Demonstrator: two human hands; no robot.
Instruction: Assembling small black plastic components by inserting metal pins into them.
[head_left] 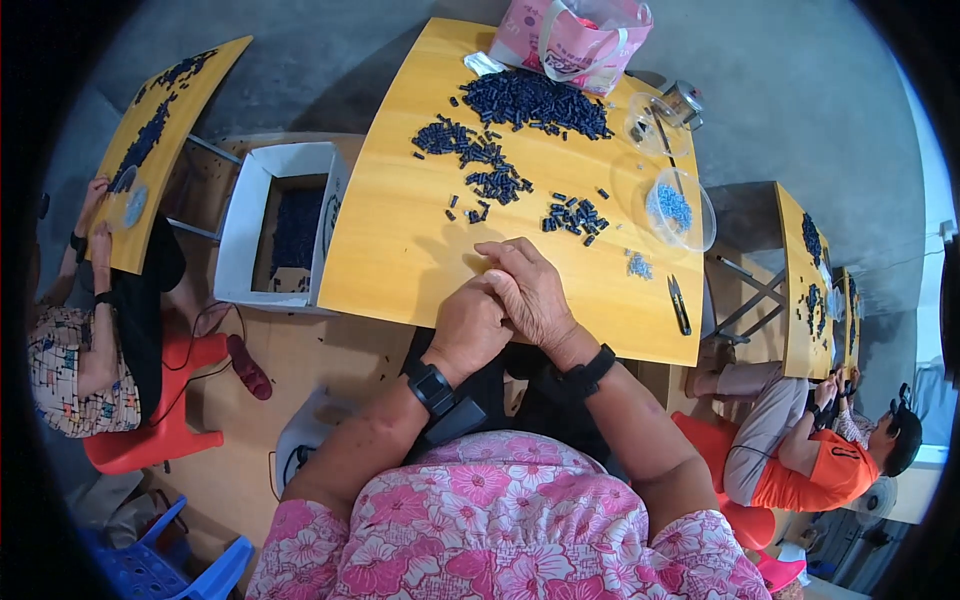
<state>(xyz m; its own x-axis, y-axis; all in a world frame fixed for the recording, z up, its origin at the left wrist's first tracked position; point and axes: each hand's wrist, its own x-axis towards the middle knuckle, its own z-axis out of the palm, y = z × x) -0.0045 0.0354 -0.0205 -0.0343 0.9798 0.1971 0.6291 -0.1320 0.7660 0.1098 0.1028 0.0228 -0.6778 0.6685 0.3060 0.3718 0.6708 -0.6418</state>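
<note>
Both my hands meet above the near edge of the yellow table. My left hand (468,324) is closed and partly covered by the other one. My right hand (534,292) lies over it with curled fingers; anything between them is hidden. Just beyond lies a small group of dark cylindrical parts (575,217), with a larger trail of the same parts (485,160) behind it. Right of my hands sit a few tiny clear-blue pieces (639,265) and black-handled thread snips (679,305). A clear round tub (697,240) holds many more blue pieces.
At the table's (380,270) far side are a big heap of dark parts (535,102), a pink bag (570,45), a clear lid (648,125) and a metal cup (684,102). A white box (240,215) stands at left. People work at tables on both sides.
</note>
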